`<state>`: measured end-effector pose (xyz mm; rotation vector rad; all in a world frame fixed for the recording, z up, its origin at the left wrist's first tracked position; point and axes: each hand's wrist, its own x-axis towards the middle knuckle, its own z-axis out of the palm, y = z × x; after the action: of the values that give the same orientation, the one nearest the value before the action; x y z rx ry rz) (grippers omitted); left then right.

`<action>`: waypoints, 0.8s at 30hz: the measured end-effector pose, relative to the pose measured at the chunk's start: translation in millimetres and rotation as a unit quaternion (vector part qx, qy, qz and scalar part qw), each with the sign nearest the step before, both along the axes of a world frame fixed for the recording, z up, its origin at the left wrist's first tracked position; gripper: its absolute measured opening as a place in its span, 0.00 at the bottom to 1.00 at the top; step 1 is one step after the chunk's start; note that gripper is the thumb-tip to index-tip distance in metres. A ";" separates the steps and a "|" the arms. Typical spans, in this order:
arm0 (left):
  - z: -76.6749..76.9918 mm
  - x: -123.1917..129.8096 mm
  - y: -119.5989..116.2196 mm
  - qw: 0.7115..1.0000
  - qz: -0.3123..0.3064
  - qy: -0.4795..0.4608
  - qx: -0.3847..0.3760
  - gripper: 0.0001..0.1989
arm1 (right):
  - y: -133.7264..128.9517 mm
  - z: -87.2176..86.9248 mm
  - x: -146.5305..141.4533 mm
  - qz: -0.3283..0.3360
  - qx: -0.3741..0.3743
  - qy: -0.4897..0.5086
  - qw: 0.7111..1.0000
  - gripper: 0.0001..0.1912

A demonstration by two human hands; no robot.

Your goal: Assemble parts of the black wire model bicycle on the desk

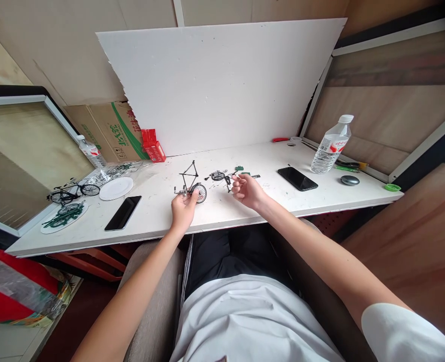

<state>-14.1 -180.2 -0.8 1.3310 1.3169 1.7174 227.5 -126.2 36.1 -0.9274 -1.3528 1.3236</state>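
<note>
My left hand (183, 207) is closed around the lower rear of a black model bicycle frame (190, 177), which has one spoked wheel (200, 194) fitted. The frame stands tilted above the front half of the table, with no second wheel on it. My right hand (247, 189) hovers to the right with its fingers curled in a pinch; whatever is between the fingertips is too small to make out. Just left of those fingertips lie small black bicycle parts, among them a loose wheel (218, 175). Green pieces (239, 168) lie behind the right hand.
An assembled model bicycle (73, 192) stands at the left beside white plates (116, 188), one bearing green parts. Phones lie on both sides, a black one (297, 178) at right. A water bottle (331, 146) stands at right. A white board (222, 85) closes off the back.
</note>
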 end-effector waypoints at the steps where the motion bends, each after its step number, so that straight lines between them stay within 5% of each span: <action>1: -2.8 -3.4 3.2 1.000 0.009 -0.012 0.003 0.26 | 4.4 1.9 6.3 0.008 -0.015 0.009 1.000 0.14; 4: -11.4 -11.1 11.0 1.000 0.004 -0.022 -0.007 0.27 | 11.5 1.7 20.5 -0.036 0.076 -0.117 0.990 0.13; 7: -18.3 -16.6 16.4 0.999 -0.015 -0.019 -0.032 0.29 | 13.4 -5.3 26.5 -0.109 0.255 -0.341 0.899 0.13; 10: -20.1 -20.1 18.5 0.997 -0.044 -0.031 -0.051 0.30 | 16.8 -13.0 28.1 -0.125 0.309 -0.432 0.838 0.14; 16: -11.5 -19.1 14.4 0.991 -0.084 -0.067 -0.085 0.33 | 29.4 -25.7 33.9 -0.177 0.361 -0.435 0.806 0.17; 24: -10.1 -12.4 9.5 0.997 -0.061 -0.017 -0.048 0.24 | 38.1 -41.6 34.3 -0.138 0.305 -0.427 0.840 0.27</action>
<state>-26.6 -170.8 -10.9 1.2942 1.2564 1.5686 261.9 -88.0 -5.5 -1.2337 -2.0359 0.1458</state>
